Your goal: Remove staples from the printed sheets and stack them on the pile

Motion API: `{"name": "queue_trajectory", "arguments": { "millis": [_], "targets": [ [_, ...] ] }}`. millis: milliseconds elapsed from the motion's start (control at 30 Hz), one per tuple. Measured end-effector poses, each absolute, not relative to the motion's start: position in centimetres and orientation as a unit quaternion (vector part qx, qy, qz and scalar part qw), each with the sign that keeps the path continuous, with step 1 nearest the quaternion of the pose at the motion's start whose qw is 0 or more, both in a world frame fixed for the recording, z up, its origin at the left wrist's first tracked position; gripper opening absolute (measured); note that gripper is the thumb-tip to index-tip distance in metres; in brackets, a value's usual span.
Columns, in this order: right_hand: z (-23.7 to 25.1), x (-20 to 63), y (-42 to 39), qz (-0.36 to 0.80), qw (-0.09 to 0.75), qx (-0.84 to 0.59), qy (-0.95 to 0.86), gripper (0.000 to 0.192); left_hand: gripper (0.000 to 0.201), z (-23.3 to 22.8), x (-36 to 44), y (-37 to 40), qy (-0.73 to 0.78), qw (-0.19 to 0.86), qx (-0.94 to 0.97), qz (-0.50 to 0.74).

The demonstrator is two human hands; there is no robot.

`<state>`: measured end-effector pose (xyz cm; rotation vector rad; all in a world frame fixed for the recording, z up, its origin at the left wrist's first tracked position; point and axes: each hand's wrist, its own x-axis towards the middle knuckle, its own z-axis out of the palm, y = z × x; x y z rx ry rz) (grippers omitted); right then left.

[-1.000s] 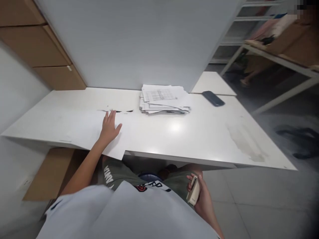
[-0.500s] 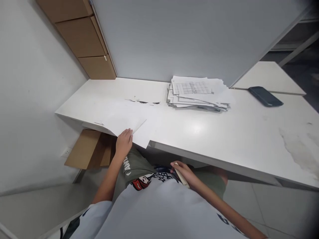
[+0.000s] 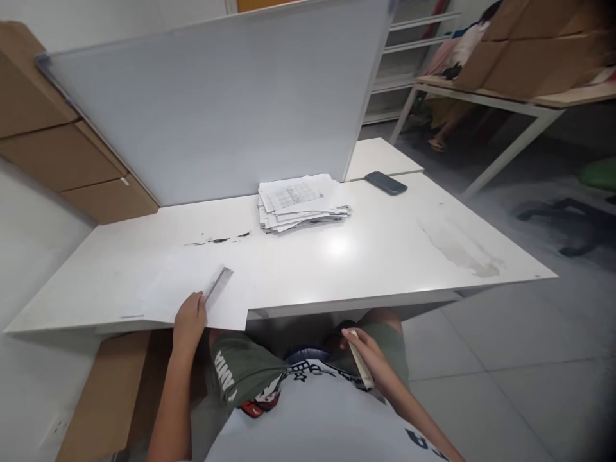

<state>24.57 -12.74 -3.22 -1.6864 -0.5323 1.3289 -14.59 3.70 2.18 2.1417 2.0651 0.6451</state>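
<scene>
At the near left edge of the white desk [image 3: 298,276], my left hand [image 3: 189,319] is closed on a narrow grey ruler-like strip [image 3: 219,283], its far end tilted up. Under the hand lies a white sheet of paper [image 3: 230,312], whose near edge hangs slightly over the desk edge. My right hand [image 3: 364,351] is low over my lap, wrapped round a slim cream-coloured handle-like object [image 3: 360,364]. Its kind cannot be made out. The right hand is apart from the desk.
A stack of printed papers [image 3: 303,200] lies at the back against a grey partition [image 3: 231,109]. A dark phone [image 3: 385,183] rests to its right. Cardboard boxes [image 3: 62,154] stand at the left, and an open carton [image 3: 108,391] is below. Someone sits behind another table [image 3: 510,106].
My view has swung up and to the right, bringing the other table into sight. The strip in my left hand now shows its flat face. My right hand keeps the cream object.
</scene>
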Motion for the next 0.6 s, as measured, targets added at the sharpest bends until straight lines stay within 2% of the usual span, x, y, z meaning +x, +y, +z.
{"name": "queue_trajectory", "arguments": {
  "millis": [133, 267, 367, 500, 600],
  "targets": [
    [-1.2, 25.7, -10.1, 0.519, 0.476, -0.654, -0.276, 0.048, 0.039, 4.1, -14.1, 3.3, 0.735, 0.032, 0.628, 0.253],
    [-0.4, 25.9, -7.6, 0.506, 0.482, -0.644, -0.31, 0.042, 0.034, 5.8, -12.7, 2.0, 0.722, 0.08, 0.576, 0.375],
    [0.0, 25.4, -6.9, 0.503, 0.506, -0.642, -0.282, 0.045, 0.041, 7.6, -10.3, 0.6, 0.652, 0.201, 0.559, 0.471],
    [1.1, 24.3, -7.4, 0.569, 0.547, -0.556, -0.26, 0.043, 0.044, 10.9, -5.0, 0.1, 0.493, 0.389, 0.464, 0.625],
    [1.9, 24.0, -8.0, 0.592, 0.602, -0.497, -0.201, 0.045, 0.039, 11.9, -0.9, 2.0, 0.452, 0.488, 0.427, 0.612]
  ]
}}
